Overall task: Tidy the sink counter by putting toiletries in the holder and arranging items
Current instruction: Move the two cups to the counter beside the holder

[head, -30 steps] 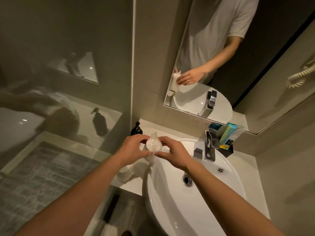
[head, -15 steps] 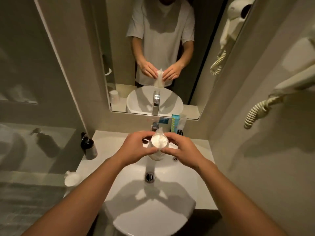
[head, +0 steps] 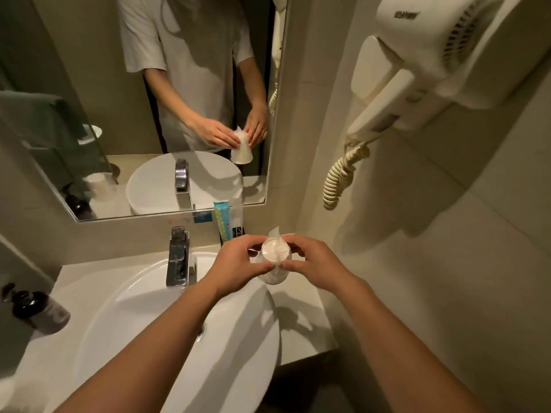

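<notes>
Both grips closed on plastic-wrapped cup point(head: 275, 254): left hand point(head: 238, 263) pinching left side with thumb and fingertips, right hand point(head: 313, 263) pinching right side, fingers curled round wrap. Cup held upside down, base facing camera, in air above right part of desk, just in front of holder. Loose tuft of wrap sticking up at far edge of cup.

Largest first:
- Mirror point(head: 134, 180) on back wall, reflecting torso in light T-shirt, both hands on cup, basin and tap.
- Beige desk point(head: 301, 329) running left to right, shadow of hands falling on bare right end.
- White oval basin point(head: 244, 338) set in desk, forearms crossing over it; drain mostly hidden by left forearm.
- Wall-mounted hair dryer point(head: 417, 55) upper right, cream, coiled cord point(head: 340, 177) hanging below.
- Chrome tap point(head: 178, 257) at back of basin, left of hands.
- Dark pump bottle point(head: 32, 308) at far left of desk, well apart from cup, blurred.
- Black holder point(head: 229, 234) against wall behind hands, mostly hidden by left hand; teal dotted tube point(head: 223, 219) standing upright in it, small dark-labelled sachet point(head: 237, 226) just beside tube on right.
- Blue sticker point(head: 202, 217) on wall under mirror edge, text unreadable.
- Second wrapped cup only seen as reflection at left of mirror; position on desk not visible directly.
</notes>
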